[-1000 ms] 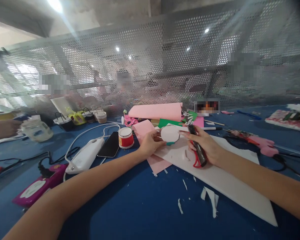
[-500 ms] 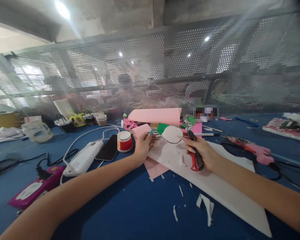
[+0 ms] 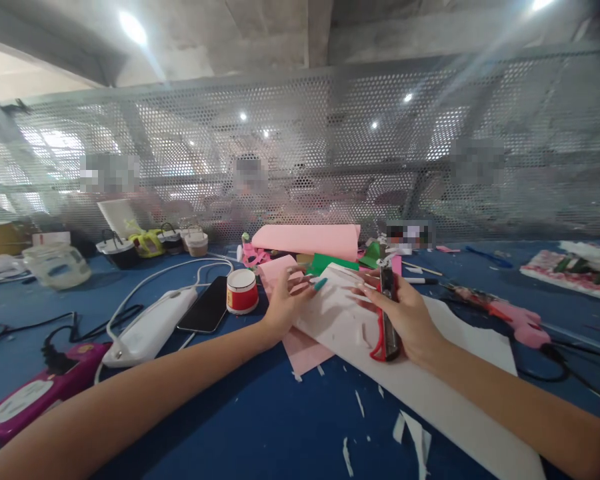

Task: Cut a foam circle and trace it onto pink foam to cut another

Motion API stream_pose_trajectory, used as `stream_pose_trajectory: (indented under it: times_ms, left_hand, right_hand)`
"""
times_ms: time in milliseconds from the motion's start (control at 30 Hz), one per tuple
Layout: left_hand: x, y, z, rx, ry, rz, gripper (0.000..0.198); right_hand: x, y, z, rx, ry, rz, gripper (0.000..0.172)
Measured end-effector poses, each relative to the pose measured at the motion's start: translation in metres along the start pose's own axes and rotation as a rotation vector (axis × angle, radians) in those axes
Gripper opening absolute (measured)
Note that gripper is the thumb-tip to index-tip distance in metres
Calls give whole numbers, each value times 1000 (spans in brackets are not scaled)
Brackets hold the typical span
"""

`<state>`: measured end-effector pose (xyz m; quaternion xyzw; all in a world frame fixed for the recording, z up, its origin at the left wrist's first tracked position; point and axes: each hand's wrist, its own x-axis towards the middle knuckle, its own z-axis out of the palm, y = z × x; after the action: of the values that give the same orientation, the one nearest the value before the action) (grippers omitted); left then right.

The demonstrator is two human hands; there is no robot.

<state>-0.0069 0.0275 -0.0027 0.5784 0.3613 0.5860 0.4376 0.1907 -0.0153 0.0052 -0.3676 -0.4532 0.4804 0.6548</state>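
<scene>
My right hand (image 3: 414, 313) grips a red and black utility knife (image 3: 391, 330) over a sheet of white foam board (image 3: 430, 373), some of its fingers reaching toward the middle. Across from it, my left hand (image 3: 286, 303) has its fingers apart over the board's left part, and nothing shows in its grasp. Between the hands lies a pale white piece (image 3: 341, 275) that I cannot clearly tell from the board. Pink paper (image 3: 307, 357) sticks out from under the board. A red and white paper cup (image 3: 243, 293) stands upside down left of my left hand.
A black phone (image 3: 207, 307), a white power strip (image 3: 153, 327) and a purple power strip (image 3: 35, 393) with cables lie at left. At right is a pink glue gun (image 3: 515, 317). Rolled pink paper (image 3: 307, 241) and green paper (image 3: 333, 264) sit behind; foam scraps (image 3: 417, 433) lie in front.
The white disc with a black outline, upright between my hands before, no longer shows its face. My left hand's fingers have spread. My right hand still holds the knife.
</scene>
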Motion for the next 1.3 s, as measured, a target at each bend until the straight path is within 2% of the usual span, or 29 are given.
stream_pose_trajectory:
  times_ms: [67, 133, 233, 333, 500, 667, 900, 1100, 1300]
  left_hand:
    - [-2, 3, 1, -32, -167, 59, 78]
    - [-4, 4, 2, -9, -291, 92, 91]
    - [-2, 0, 1, 21, -342, 87, 97]
    - [1, -5, 1, -11, -366, 84, 92]
    - [2, -5, 3, -43, -339, 90, 73]
    - [0, -1, 3, -56, -294, 127, 69]
    - [-3, -1, 4, -142, -284, 119, 67]
    - [-2, 3, 5, -126, -227, 1, 72]
    - [-4, 5, 4, -77, -233, 12, 71]
  right_hand:
    - [1, 4, 0, -36, -14, -92, 44]
    - [3, 7, -2, -115, -16, -151, 41]
    - [4, 8, -5, -226, -40, -186, 35]
    - [5, 7, -6, -299, -123, -208, 31]
    - [3, 5, -5, -294, -240, -206, 28]
    - [-2, 3, -3, -124, -311, -71, 33]
    - [-1, -1, -1, 60, -207, 29, 35]
    - [-2, -3, 1, 90, -175, -18, 44]
    - [3, 0, 0, 70, -89, -6, 33]
